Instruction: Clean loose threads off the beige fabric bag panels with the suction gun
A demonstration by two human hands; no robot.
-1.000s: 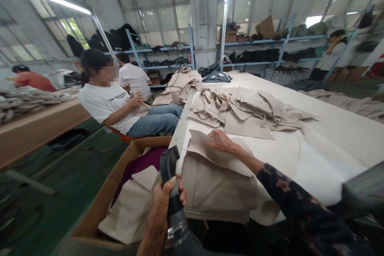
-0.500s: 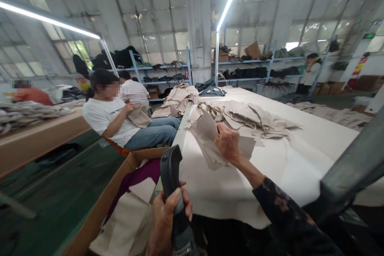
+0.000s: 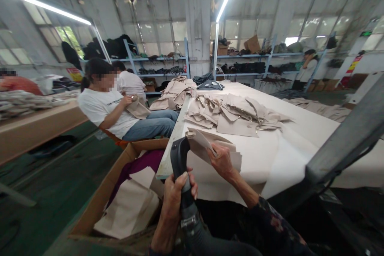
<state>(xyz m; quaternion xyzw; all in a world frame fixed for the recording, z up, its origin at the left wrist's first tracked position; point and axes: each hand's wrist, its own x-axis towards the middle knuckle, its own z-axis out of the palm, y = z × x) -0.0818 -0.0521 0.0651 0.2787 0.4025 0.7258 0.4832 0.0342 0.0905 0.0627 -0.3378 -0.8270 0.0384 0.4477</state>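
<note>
My left hand (image 3: 177, 192) is wrapped around the black neck of a vacuum hose nozzle (image 3: 180, 156), whose ribbed hose runs down toward me. Between the fingers and thumb of my right hand (image 3: 221, 161) is a folded beige fabric piece (image 3: 204, 142). Its left end is right at the nozzle's mouth; I cannot tell whether they touch. Beyond my hands, a loose heap of beige fabric pieces (image 3: 240, 112) lies on the pale tabletop (image 3: 288, 160), with small shiny bits along some edges.
Below the table's left edge stands a cardboard box (image 3: 99, 192) holding beige pieces and purple cloth. A seated co-worker (image 3: 105, 108) handles beige fabric beyond it. A grey metal post (image 3: 345, 148) slants across on the right. Loaded shelves (image 3: 243, 68) line the back.
My right hand has drawn the fabric piece off the heap, down and left toward the nozzle. The nozzle has moved slightly up and right in my left hand.
</note>
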